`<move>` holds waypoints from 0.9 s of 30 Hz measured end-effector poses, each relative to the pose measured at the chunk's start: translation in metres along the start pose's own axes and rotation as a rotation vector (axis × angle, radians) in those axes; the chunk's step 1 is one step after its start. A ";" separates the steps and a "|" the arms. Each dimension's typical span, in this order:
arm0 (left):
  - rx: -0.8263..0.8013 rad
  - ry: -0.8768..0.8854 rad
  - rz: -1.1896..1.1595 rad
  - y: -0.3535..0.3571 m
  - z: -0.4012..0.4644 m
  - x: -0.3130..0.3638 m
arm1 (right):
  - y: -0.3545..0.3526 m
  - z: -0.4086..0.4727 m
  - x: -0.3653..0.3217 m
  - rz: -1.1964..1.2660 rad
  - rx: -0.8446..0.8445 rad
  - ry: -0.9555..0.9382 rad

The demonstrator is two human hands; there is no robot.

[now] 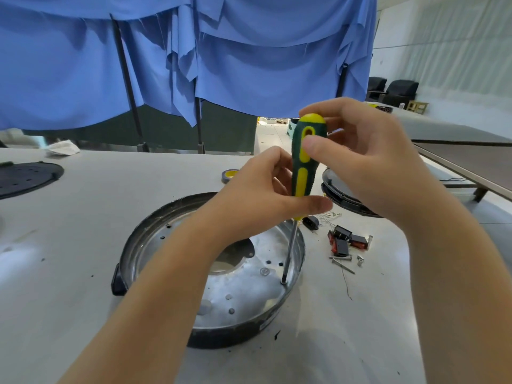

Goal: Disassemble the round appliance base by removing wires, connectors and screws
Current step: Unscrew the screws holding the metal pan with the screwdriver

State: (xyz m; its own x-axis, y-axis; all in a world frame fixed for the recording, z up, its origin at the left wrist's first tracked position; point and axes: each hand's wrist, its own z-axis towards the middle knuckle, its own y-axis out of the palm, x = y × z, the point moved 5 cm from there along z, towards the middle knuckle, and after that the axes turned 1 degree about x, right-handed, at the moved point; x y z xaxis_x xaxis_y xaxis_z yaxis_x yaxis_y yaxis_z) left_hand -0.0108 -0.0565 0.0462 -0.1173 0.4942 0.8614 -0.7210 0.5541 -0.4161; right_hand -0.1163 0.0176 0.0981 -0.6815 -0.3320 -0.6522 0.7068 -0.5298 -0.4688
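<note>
Both hands (304, 178) gripping screwdriver (303, 159), near-upright, tip down in round base (155, 231)

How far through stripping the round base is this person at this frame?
Well along: removed connectors and screws lie loose on the table right of the round base. In hand: both the left hand and right hand grip the screwdriver, tip seated near the base's right rim. Left: that fastener, perhaps a few others.

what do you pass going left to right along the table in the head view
black perforated disc → round base → screwdriver → pile of removed switches and screws
</note>
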 end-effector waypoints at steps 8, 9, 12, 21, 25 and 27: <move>-0.052 0.018 -0.159 -0.005 -0.002 0.001 | 0.000 0.001 0.003 0.013 -0.036 0.039; -0.024 0.021 -0.154 -0.006 -0.001 0.000 | 0.000 0.001 0.002 0.009 -0.030 0.027; 0.051 0.028 -0.118 -0.004 0.001 0.001 | 0.000 0.000 -0.001 -0.049 0.008 -0.019; -0.034 -0.028 -0.129 0.001 -0.001 0.006 | -0.008 0.001 0.000 -0.070 0.024 -0.030; -0.048 -0.034 -0.178 -0.005 -0.004 0.006 | -0.008 0.000 0.000 0.071 -0.059 -0.023; -0.033 -0.037 -0.186 -0.007 -0.004 0.006 | -0.006 -0.001 0.000 0.131 -0.080 -0.012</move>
State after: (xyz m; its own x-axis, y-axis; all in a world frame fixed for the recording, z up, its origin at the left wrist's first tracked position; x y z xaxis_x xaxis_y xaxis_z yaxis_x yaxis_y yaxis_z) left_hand -0.0037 -0.0542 0.0527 -0.0100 0.3565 0.9342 -0.7101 0.6552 -0.2577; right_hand -0.1206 0.0213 0.1005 -0.5842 -0.4035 -0.7042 0.8023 -0.4179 -0.4262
